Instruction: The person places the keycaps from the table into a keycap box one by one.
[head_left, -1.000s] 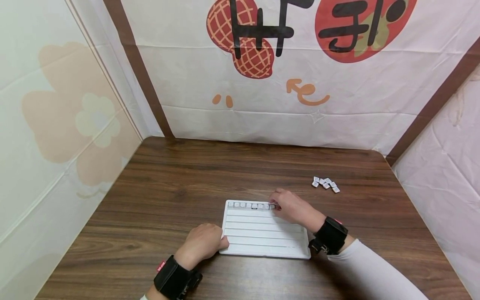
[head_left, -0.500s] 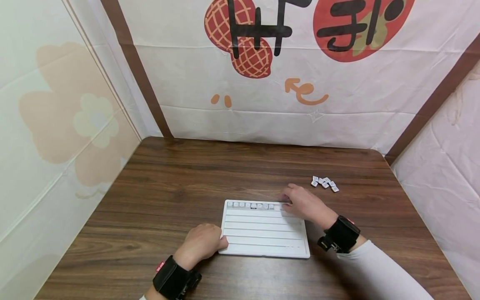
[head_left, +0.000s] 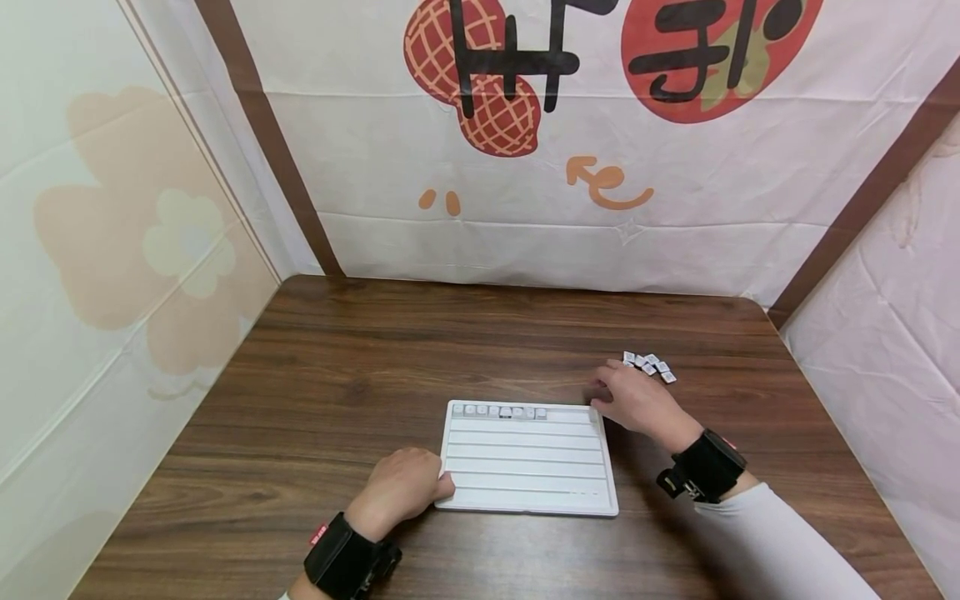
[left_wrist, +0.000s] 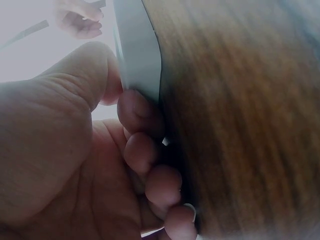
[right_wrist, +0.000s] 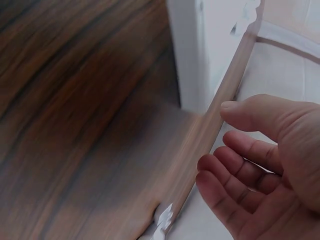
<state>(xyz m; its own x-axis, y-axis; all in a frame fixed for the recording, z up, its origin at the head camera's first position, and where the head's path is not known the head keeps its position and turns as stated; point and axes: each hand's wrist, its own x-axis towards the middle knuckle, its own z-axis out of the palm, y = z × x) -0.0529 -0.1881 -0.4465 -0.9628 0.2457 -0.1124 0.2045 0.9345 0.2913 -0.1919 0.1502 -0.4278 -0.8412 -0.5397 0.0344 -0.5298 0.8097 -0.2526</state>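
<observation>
From where I stand, the left hand (head_left: 405,483) blocks the near left corner of the board (head_left: 525,462), thumb on top. The row (head_left: 506,412) of tiles fills the far groove from the left to past the middle; its right end and the grooves nearer lie open from above. Off the far right corner hangs the right hand (head_left: 637,404), with the loose tiles (head_left: 649,359) close beyond it. Bare table (head_left: 360,350) gives a wide way round on the left; the curtain (head_left: 480,250) stops any reach past the far edge.
</observation>
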